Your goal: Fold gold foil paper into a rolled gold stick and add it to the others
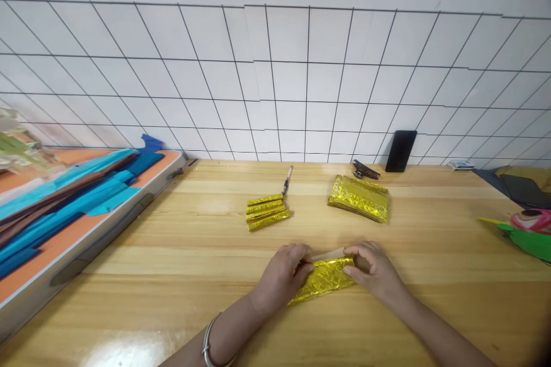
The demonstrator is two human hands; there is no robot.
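Observation:
A sheet of shiny gold foil paper point(325, 280) lies on the wooden table in front of me, its far edge lifted and showing a pale underside. My left hand point(287, 272) pinches its left end, thumb on top. At the right end my right hand point(373, 269) grips the far corner between thumb and fingers. Beyond my left hand lie several narrow folded gold strips point(267, 212), grouped side by side. A stack of gold foil sheets point(359, 199) rests past my right hand.
A pen point(287, 179) lies behind the strips. Near the tiled wall are a dark stapler-like clip point(365, 170) and a leaning black phone point(401, 151). At left, an orange-topped tray point(107, 223) bears blue and brown paper. A green and pink item point(531, 235) sits at right.

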